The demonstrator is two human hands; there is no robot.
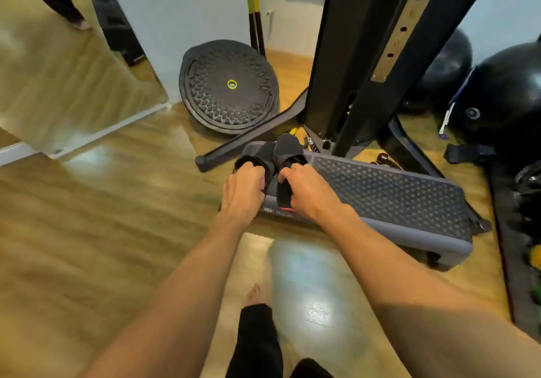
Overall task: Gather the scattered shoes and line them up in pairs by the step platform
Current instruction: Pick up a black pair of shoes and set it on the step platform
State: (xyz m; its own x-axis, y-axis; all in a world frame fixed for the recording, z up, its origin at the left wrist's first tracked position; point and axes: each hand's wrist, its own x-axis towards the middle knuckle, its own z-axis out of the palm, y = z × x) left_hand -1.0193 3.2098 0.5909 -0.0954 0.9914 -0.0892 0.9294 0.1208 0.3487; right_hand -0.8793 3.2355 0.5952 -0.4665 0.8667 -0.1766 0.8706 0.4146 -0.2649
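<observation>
Shoes: a left shoe (260, 155) and a right shoe (288, 146), both black slip-ons, are lying side by side with toes pointing away, on the left end of the step platform (389, 190).
Left hand (243, 193): is gripping the heel end of the left shoe, fingers curling into its opening.
Right hand (307, 190): is gripping the heel end of the right shoe in the same way.
Contact: the soles seem to be resting on the platform top, though the hands are hiding the heels.
Step platform: is sitting on the wooden floor (102, 216), its long side running off to the right, just in front of a black machine frame (351, 55).
Left of frame: a black balance dome (229, 85) is leaning against the wall, with a mirror (58, 70) further left.
Right of frame: black exercise balls (503, 90) are sitting on the floor.
Person: a bare foot (253, 292) is showing between the forearms.
</observation>
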